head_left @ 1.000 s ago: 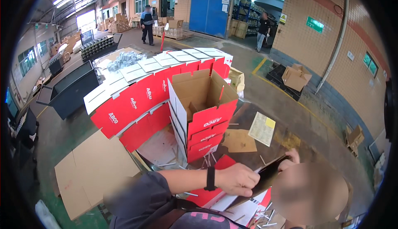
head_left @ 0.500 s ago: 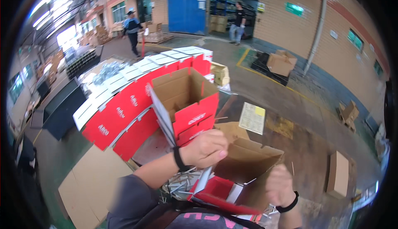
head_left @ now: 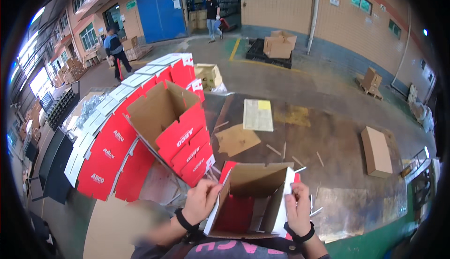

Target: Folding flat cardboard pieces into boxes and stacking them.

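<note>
An open red, white and brown cardboard box (head_left: 259, 178) stands close in front of my body, its inside facing up. My left hand (head_left: 201, 202) grips the box's left wall at the upper edge, thumb against fingers. On the opposite side my right hand (head_left: 297, 208) pinches the white right wall, with the thumb on the near face. Red and brown panels show inside the box. Beyond my left hand, several opened red boxes (head_left: 183, 138) are nested together and tilt to the left.
A curved row of folded red and white cartons (head_left: 107, 154) is at the left. On the brown worktable (head_left: 328, 132) lie a paper sheet (head_left: 258, 115), a flat cardboard piece (head_left: 238, 140), thin strips and a long brown box (head_left: 376, 152). Two people stand farther back.
Both hands have come down from above the box onto its opposite walls. The box now stands squarer and more open. The view has turned to the right.
</note>
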`<state>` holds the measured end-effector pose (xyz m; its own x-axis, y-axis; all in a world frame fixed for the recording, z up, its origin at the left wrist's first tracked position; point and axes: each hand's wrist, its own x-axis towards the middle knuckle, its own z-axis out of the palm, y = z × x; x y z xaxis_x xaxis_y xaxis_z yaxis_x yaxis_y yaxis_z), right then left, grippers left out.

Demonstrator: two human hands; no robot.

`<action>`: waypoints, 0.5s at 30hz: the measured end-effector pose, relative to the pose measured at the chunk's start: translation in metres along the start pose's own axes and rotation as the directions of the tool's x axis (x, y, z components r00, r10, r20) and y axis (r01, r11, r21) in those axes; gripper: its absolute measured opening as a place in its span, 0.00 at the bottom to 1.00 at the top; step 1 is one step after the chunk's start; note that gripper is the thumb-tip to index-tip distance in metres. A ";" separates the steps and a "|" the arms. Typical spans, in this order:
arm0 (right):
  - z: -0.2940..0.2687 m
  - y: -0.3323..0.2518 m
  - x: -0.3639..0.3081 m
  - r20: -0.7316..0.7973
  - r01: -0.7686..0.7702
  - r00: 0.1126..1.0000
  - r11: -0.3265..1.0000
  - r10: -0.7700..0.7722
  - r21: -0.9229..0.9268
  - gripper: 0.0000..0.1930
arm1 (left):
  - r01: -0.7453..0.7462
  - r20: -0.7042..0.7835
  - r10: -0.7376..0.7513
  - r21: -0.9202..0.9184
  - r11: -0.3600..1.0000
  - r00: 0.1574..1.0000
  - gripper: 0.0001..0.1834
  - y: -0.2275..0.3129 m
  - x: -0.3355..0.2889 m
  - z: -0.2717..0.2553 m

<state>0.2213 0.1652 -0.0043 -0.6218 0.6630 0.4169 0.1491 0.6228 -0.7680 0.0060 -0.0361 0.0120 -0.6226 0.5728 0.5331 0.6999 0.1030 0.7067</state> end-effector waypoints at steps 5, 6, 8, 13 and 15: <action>0.008 0.043 -0.031 -0.051 -0.093 0.994 0.995 0.094 0.022 0.07 | 0.221 0.175 -0.264 0.229 0.948 0.949 0.12 -0.061 -0.031 0.010; 0.005 0.072 -0.045 0.029 -0.137 0.990 0.990 0.137 0.016 0.07 | 0.224 0.373 -0.411 0.451 0.864 0.832 0.13 -0.073 -0.035 0.006; -0.006 0.114 -0.064 0.419 -0.196 0.858 0.944 0.296 -0.267 0.09 | -0.054 0.595 -0.492 0.670 0.741 0.636 0.17 -0.098 -0.048 -0.008; -0.029 0.124 -0.039 0.696 0.194 0.632 0.801 0.339 -0.566 0.10 | -0.061 0.456 -0.085 0.298 0.953 0.886 0.21 -0.091 -0.007 -0.021; -0.028 0.055 0.000 0.189 0.146 0.976 0.964 -0.104 -0.223 0.13 | -0.181 0.026 0.185 -0.116 0.977 0.982 0.18 -0.067 0.003 -0.029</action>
<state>0.2512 0.2107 -0.0332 -0.7681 0.5041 0.3949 0.2243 0.7894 -0.5714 -0.0531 -0.0643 -0.0202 -0.4732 0.6031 0.6421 0.7556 -0.0970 0.6479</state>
